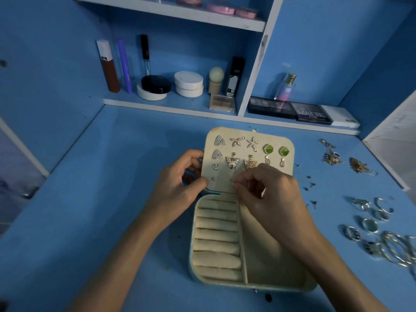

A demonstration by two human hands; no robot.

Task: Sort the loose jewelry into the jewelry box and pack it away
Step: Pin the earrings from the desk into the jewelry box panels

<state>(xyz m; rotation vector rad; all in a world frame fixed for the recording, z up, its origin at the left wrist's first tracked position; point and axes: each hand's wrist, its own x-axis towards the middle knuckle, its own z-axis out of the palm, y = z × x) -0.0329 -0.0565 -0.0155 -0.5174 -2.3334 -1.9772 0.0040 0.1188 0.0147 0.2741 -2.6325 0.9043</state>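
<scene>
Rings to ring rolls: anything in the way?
Only the person's own right forearm, crossing over the box's side compartment between the rings and the rolls. No rings sit in the rolls.

On the low shelf [171, 109] I see a brown tube [109, 70] with a white cap, a purple tube [125, 66] just beside it, then a black-capped gloss [145, 54]. A black compact [155, 84] sits on a white jar [150, 94]; two stacked jars [189, 84] stand to its right. Next come a round sponge [216, 78], a black box [235, 75] and a small palette [222, 103]. Right of the divider [254, 70] I make out a perfume bottle [287, 86], a dark palette [271, 108], a MATTE palette [311, 114] and a white box [341, 119]. Pink compacts [231, 9] lie on the top shelf [225, 21]
</scene>
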